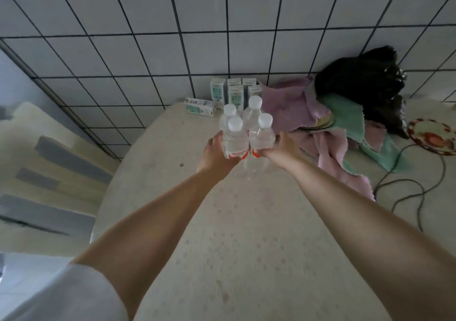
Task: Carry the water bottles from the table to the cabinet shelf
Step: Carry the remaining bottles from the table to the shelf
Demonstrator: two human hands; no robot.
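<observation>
Several clear water bottles with white caps and red labels stand close together on the round speckled table point(222, 234). My left hand point(216, 155) grips the near left bottle point(235, 140) around its label. The near right bottle point(262, 135) is held by my right hand point(278, 151), whose fingers curl round its lower part. Two more bottles stand just behind: one at the back left point(228, 115) and one at the back right point(253, 109). No cabinet shelf is in view.
Several small drink cartons point(234, 92) stand against the tiled wall, one lying flat point(199, 107). Pink and green cloths point(320, 128), a black bag point(365, 88), a patterned plate point(431, 136) and a cable point(404, 192) lie to the right. A pale chair point(47, 172) stands left.
</observation>
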